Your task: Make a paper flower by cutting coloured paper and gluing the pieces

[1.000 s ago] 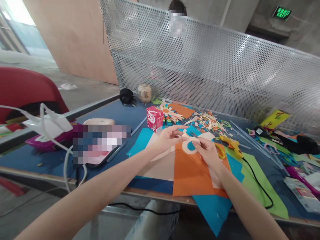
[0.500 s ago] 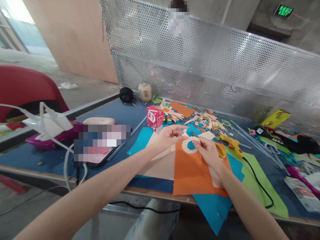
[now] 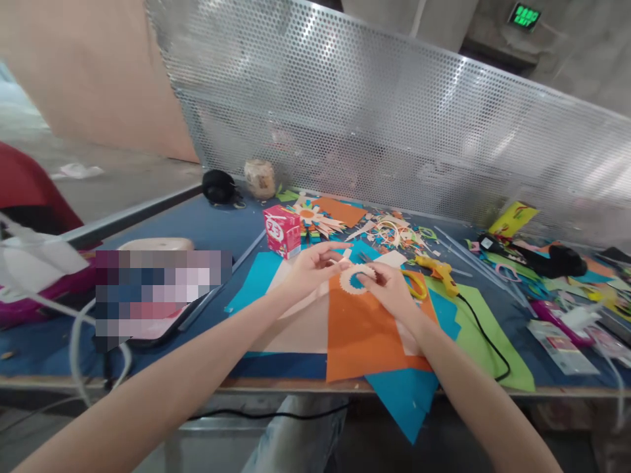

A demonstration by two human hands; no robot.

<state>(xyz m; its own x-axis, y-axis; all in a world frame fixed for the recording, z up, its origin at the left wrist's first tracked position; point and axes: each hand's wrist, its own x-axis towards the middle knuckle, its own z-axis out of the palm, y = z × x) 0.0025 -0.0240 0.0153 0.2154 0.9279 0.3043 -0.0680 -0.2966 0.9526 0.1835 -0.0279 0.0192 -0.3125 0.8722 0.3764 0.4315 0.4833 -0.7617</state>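
Observation:
My right hand (image 3: 389, 289) pinches a pale peach paper ring (image 3: 346, 284) with a zigzag outer edge, its thumb lying over the ring's right side. At the ring's upper left is my left hand (image 3: 318, 266), its thumb and fingers closing around a small pale paper piece (image 3: 347, 254). Whether the left thumb also touches the ring, I cannot tell. Beneath both hands lie an orange sheet (image 3: 362, 345), a peach sheet (image 3: 296, 335) and blue sheets (image 3: 407, 401). Scissors with yellow handles (image 3: 418, 286) lie partly hidden behind my right hand.
A yellow glue gun (image 3: 444, 274) with a black cable rests by a green sheet (image 3: 497, 335). A pink box (image 3: 282, 231) stands behind my left hand. Paper scraps (image 3: 389, 230) spread along the perforated metal screen (image 3: 355, 112). A phone (image 3: 162, 315) lies at left.
The whole view has shifted, so the table things appear farther left. Both hands keep nearly the same pose around the ring and the small piece.

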